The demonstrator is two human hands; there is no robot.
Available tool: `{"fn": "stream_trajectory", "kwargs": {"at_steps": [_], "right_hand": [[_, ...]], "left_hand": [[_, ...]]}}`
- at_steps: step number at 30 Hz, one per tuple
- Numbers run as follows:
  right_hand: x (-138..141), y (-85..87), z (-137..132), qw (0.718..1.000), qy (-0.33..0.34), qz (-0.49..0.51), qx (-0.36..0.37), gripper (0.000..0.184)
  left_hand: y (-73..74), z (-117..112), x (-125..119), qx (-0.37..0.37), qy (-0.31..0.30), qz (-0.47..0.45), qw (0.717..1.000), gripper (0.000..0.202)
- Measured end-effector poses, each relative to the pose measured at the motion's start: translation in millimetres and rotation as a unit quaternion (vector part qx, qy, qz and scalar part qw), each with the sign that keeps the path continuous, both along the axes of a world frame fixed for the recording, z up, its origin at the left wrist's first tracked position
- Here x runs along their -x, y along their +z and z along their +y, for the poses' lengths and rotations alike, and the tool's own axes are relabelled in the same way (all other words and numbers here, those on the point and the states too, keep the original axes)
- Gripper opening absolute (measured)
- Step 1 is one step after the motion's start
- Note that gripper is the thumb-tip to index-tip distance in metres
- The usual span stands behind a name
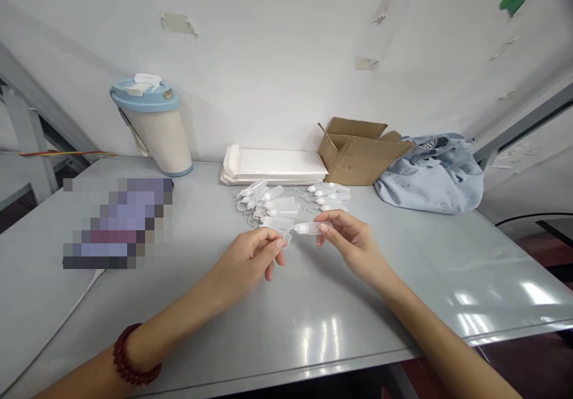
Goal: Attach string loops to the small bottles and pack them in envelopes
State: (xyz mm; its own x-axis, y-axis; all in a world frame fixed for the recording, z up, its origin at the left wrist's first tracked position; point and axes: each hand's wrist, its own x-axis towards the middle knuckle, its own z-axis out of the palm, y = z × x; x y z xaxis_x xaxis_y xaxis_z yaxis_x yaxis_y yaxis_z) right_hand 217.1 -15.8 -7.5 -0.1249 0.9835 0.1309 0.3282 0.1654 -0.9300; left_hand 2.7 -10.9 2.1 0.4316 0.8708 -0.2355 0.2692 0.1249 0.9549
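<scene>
My right hand (347,241) pinches a small translucent dropper bottle (308,228) that lies level, its white nozzle end facing left. A thin pale strand (289,230) curves from that end to my left hand (259,250), whose thumb and forefinger are pressed together on it. A small clear piece, perhaps a cap, shows beside the left fingertips; its exact shape is unclear. Behind my hands, similar dropper bottles (282,204) lie in a loose pile, with more bottles (331,197) grouped to the right. Thin curved strands hang from several of them.
Flat white cartons (280,163) are stacked against the wall beside an open cardboard box (364,154). A grey-blue cloth bundle (434,175) sits at the right. On the left stand a cream tumbler (161,133) and a blurred-out device (120,223) with a white cable (58,327).
</scene>
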Motion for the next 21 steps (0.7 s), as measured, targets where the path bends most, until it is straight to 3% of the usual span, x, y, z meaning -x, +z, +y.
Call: {"fn": "stream_trajectory", "kwargs": {"at_steps": [6,21], "right_hand": [[3.3,1.5,-1.3,1.0,0.021,0.006,0.008,0.02],[7.2,1.3,-4.0,0.999,0.035,-0.002,0.018,0.02]], "left_hand": [[6.5,1.6,0.3,0.081,0.057,-0.072,0.992,0.025],[2.5,2.7,1.3,0.086,0.046,-0.082,0.992,0.03]]}}
